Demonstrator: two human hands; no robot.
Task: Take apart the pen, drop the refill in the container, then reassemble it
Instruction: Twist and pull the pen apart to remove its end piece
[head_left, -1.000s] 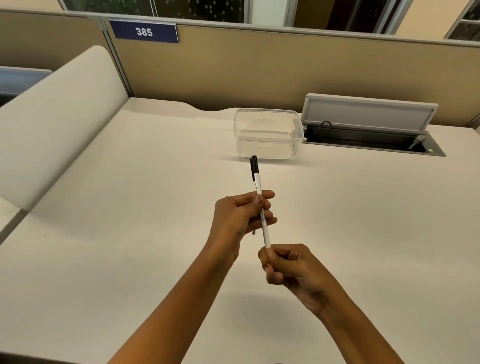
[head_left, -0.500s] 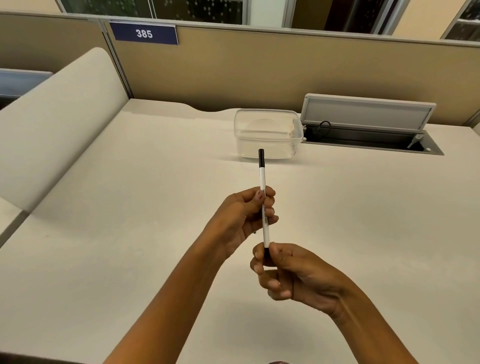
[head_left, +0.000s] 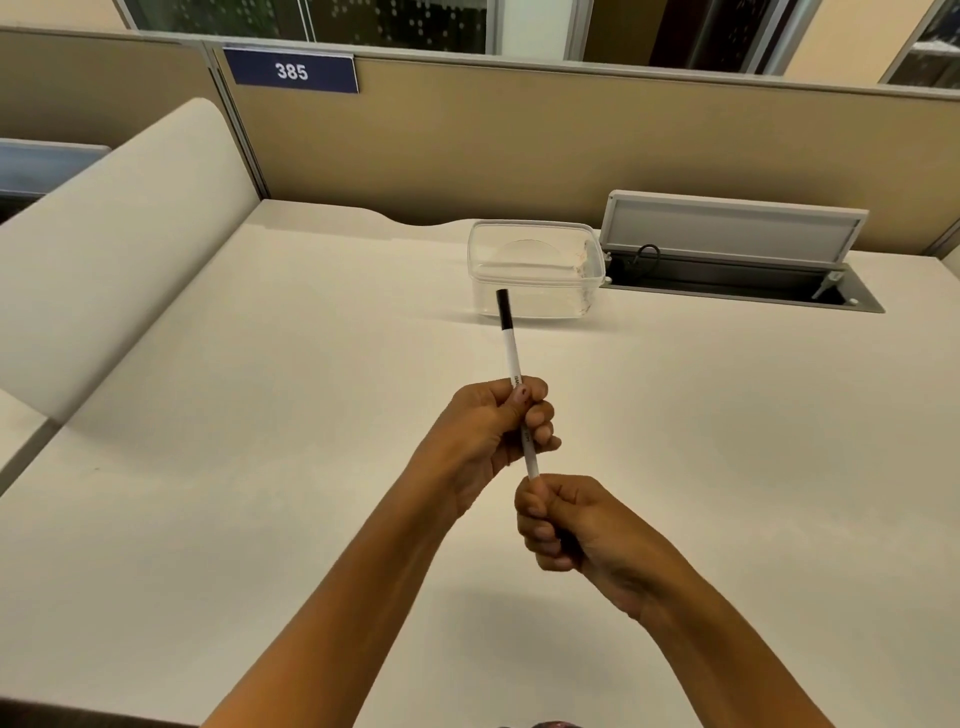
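The left hand (head_left: 488, 426) curls fingers and thumb round the middle of a slim white plastic pen with a black end cap (head_left: 511, 358). Just below that grip, the right hand (head_left: 571, 525) pinches the pen's near end in curled fingers, and the tip itself is hidden there. Beyond the grip the barrel runs on, tilted slightly left, to its black cap. Past the cap, well apart from both hands, a clear rectangular plastic container (head_left: 550, 291) stands on the pale cream desk (head_left: 260, 415).

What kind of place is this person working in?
Most likely an office cubicle: a desk fenced by partition panels, a numbered sign reading 385, and a flip-up cable hatch in it.
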